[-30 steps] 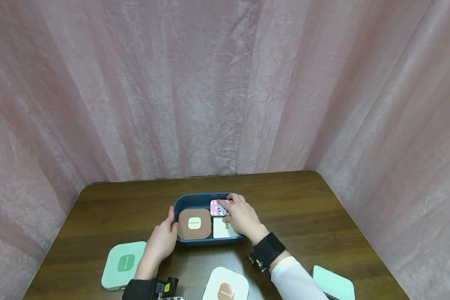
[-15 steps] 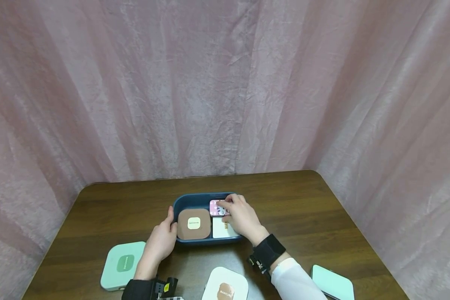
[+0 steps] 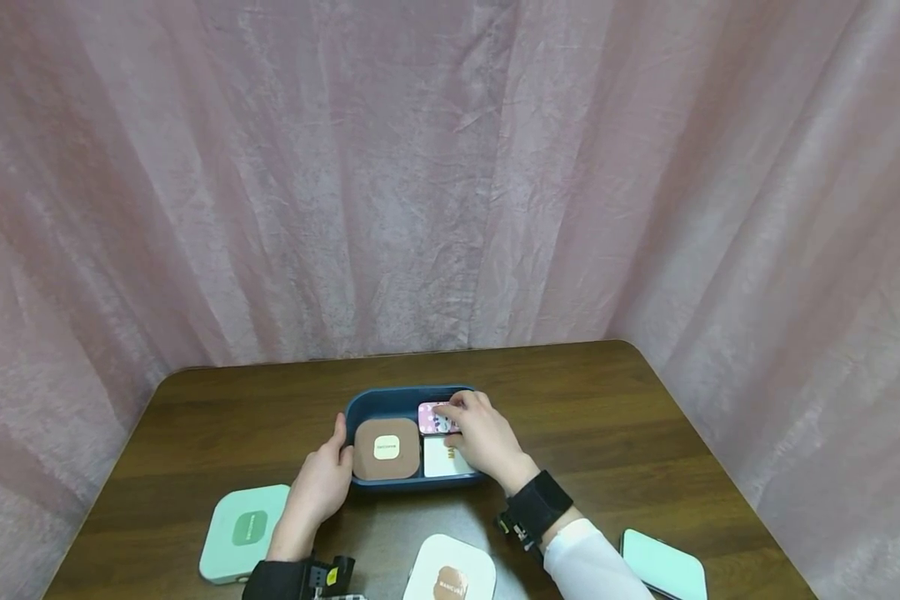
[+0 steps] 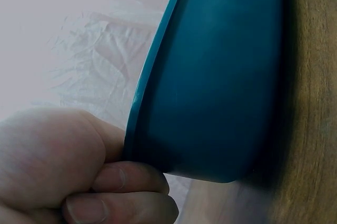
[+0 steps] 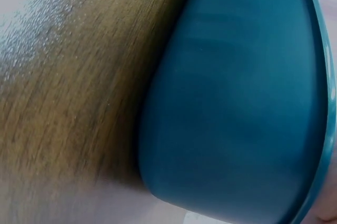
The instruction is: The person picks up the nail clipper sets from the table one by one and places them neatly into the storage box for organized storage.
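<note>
A dark blue rectangular tray [image 3: 378, 403] with rounded corners rests on the table. My left hand [image 3: 324, 482] grips its left end, thumb at the rim and fingers curled below it in the left wrist view. Inside lie a brown square case [image 3: 369, 467] with a cream label, a white box [image 3: 437, 461] at front right, and a small pink patterned tin [image 3: 427, 418] behind it. My right hand [image 3: 486, 437] reaches over the tray's right end and pinches the pink tin, covering part of it and of the white box. Its fingertips are out of sight in the right wrist view.
A mint green case [image 3: 228, 537] lies left of the tray, near the left forearm. A white case [image 3: 450, 557] with a brown label sits at the front middle. Beside the right sleeve is a mint rectangular case [image 3: 667, 567]. A pink curtain [image 3: 420, 183] hangs behind the wooden table [image 3: 570, 383].
</note>
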Demonstrator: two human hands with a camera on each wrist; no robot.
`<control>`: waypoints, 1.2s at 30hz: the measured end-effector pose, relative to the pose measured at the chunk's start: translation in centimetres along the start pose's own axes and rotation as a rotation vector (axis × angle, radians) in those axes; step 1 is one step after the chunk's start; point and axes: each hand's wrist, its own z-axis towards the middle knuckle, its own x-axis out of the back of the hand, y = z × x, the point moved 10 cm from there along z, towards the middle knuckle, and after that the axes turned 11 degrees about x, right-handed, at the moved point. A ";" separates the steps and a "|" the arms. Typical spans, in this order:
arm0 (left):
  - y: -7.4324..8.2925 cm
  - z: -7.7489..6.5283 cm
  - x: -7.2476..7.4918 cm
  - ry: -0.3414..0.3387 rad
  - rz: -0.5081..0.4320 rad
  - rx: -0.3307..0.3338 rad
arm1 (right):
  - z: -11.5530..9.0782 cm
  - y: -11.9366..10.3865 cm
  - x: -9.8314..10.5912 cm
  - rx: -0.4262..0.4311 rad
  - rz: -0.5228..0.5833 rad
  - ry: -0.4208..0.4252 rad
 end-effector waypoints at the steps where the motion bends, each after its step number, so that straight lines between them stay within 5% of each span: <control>1: 0.0 0.0 0.0 -0.001 0.000 -0.001 | -0.1 0.0 0.0 0.000 0.001 -0.001; 36: -0.2 -0.5 0.0 -0.019 -0.013 0.007 | -3.7 -0.5 3.0 0.045 0.157 0.134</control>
